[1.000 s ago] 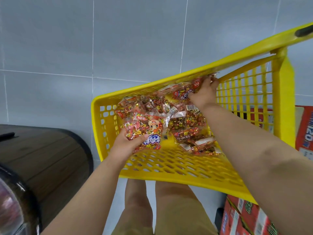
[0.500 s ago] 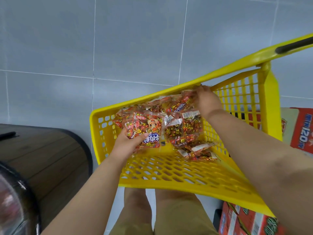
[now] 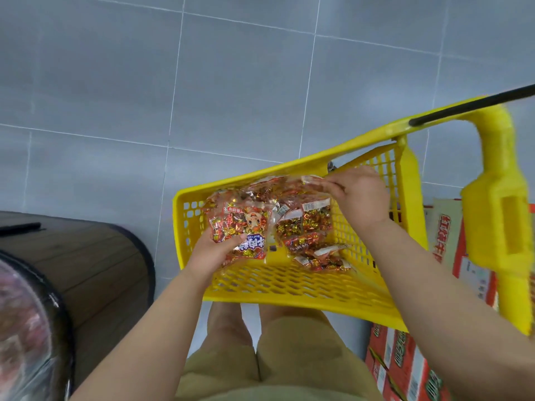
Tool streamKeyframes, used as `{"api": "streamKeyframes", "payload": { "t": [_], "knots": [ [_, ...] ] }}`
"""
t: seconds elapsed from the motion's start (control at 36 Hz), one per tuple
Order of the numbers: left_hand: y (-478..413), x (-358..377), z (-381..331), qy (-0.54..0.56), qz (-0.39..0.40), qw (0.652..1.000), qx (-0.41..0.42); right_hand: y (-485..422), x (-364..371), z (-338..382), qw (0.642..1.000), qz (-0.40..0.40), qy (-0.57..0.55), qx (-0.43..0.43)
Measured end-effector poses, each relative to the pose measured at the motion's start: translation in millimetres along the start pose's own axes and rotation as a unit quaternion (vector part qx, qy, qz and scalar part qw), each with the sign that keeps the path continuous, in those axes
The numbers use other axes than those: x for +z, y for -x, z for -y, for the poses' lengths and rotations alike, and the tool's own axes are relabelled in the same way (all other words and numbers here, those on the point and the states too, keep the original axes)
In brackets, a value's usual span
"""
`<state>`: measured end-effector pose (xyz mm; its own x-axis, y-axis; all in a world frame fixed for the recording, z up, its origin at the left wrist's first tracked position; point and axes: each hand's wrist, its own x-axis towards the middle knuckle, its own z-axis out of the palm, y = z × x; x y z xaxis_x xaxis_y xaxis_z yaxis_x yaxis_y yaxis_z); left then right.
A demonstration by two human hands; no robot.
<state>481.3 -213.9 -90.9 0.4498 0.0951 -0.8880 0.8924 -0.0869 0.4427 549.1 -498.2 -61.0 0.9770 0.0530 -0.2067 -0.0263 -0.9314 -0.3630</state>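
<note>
A yellow plastic shopping basket (image 3: 289,287) stands tilted above my knees, open side toward me. Several clear snack bags of red and gold wrapped pieces (image 3: 307,227) lie in its far left corner. My left hand (image 3: 214,253) grips one bag with a cartoon face and blue lettering (image 3: 240,230), thumb over its front. My right hand (image 3: 359,195) pinches the top edge of another clear bag (image 3: 292,186) near the basket's far rim. The basket's yellow handle with a black grip (image 3: 492,180) rises at the right.
A dark wooden barrel-shaped stand (image 3: 86,264) with a clear dome (image 3: 23,328) stands at the left. Red printed cartons (image 3: 405,369) are stacked at the lower right, another carton (image 3: 451,244) behind the handle. Grey floor tiles (image 3: 231,82) spread beyond.
The view has tipped downward, so the basket sits lower in frame. My right hand has shifted along the far rim and now pinches a bag's edge. The left hand keeps its bag.
</note>
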Motion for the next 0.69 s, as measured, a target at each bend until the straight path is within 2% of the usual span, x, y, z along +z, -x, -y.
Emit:
{"api": "streamKeyframes", "payload": {
  "t": [0.08, 0.11, 0.19, 0.39, 0.47, 0.58, 0.69],
  "knots": [
    [21.8, -9.1, -1.5, 0.035, -0.012, 0.999, 0.002, 16.3, -22.2, 22.7, 0.992, -0.068, -0.105, 0.004],
    [29.6, -13.1, -2.5, 0.05, -0.012, 0.999, 0.003, 20.7, -28.5, 32.3, 0.984, -0.059, -0.163, 0.028],
    [52.5, -26.9, -6.0, 0.107, -0.005, 0.994, 0.002, 28.3, -39.8, 63.3, 0.941, 0.036, -0.323, 0.095],
    [110.6, -76.3, -10.9, 0.254, -0.053, 0.963, 0.068, 29.3, -44.9, 141.6, 0.897, 0.12, -0.406, 0.126],
    [132.7, -107.6, -2.2, 0.306, -0.079, 0.944, 0.092, 30.7, -36.6, 182.7, 0.83, 0.2, -0.49, 0.175],
    [164.5, -156.5, 23.5, 0.36, -0.103, 0.918, 0.132, 46.8, -23.0, 251.2, 0.741, 0.277, -0.583, 0.187],
    [203.7, -211.8, 64.4, 0.416, -0.143, 0.881, 0.173, 78.4, -4.8, 326.1, 0.708, 0.331, -0.603, 0.159]
  ]
}}
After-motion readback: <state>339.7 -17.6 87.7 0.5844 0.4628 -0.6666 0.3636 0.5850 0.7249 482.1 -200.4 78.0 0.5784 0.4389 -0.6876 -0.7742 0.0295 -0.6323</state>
